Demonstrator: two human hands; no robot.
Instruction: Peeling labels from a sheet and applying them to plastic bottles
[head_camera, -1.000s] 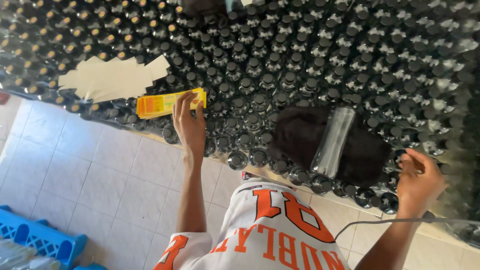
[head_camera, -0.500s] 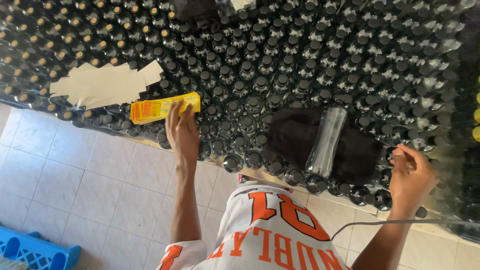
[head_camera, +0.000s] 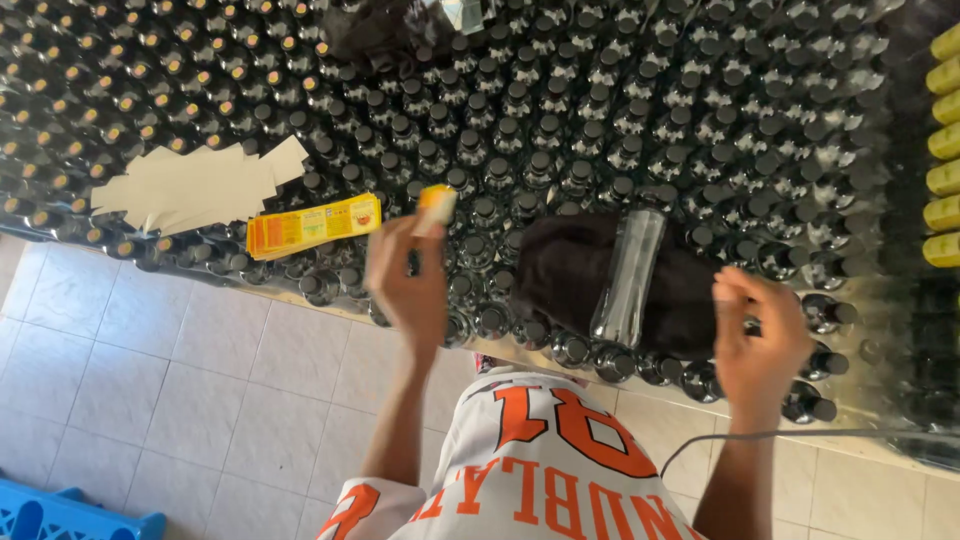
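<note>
Rows of dark capped bottles (head_camera: 600, 110) everywhere, with a clear empty bottle (head_camera: 627, 277) lying on a black cloth (head_camera: 560, 270), long axis near-to-far, between both hands. Left hand (head_camera: 410, 285) pinched on a yellow label (head_camera: 436, 203), just left of the bottle. Right hand (head_camera: 760, 340) loosely curled right of it, can't tell if gripping anything.

Left hand (head_camera: 408, 285) pinches a yellow label (head_camera: 436, 203) over capped bottles (head_camera: 560, 140).

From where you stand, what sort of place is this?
Probably a small bottling or labelling workshop. Rows of capped dark bottles cover the table, a stack of yellow labels lies on them, and the left hand lifts one label above a tiled floor.
</note>
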